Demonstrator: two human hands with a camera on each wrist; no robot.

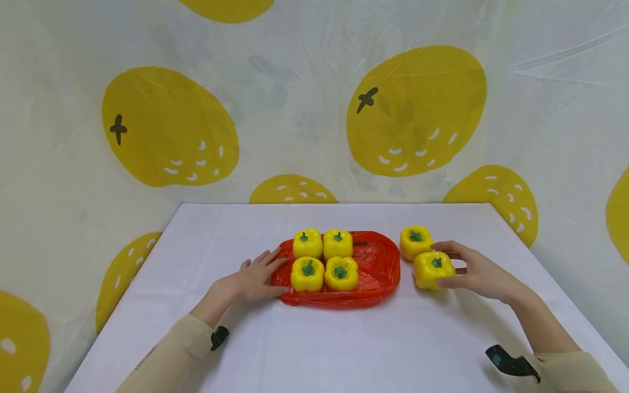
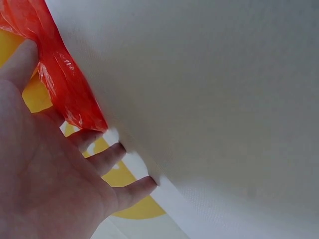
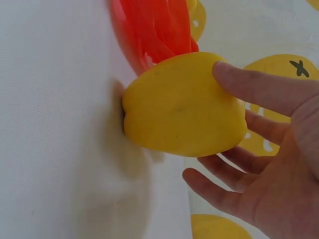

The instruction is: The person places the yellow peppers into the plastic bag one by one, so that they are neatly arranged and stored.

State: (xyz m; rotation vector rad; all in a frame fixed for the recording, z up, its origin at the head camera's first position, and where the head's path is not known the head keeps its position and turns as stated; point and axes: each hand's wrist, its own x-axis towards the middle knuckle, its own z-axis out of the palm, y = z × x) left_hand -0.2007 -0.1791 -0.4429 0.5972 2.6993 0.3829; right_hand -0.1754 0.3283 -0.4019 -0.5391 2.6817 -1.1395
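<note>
A red plastic bag with a low raised rim lies on the table, and several yellow bell peppers stand in its left part, green stems up. My left hand rests at the bag's left end with fingers spread. In the left wrist view its thumb touches the red film. To the right of the bag, my right hand grips a yellow bell pepper between thumb and fingers. The right wrist view shows this pepper from its side, low over the table; whether it touches the surface I cannot tell.
Another yellow bell pepper stands just behind the gripped one, right of the bag. A white cloth covers the table. Behind it hangs a pale curtain printed with large yellow fruit. Dark devices are strapped at both wrists.
</note>
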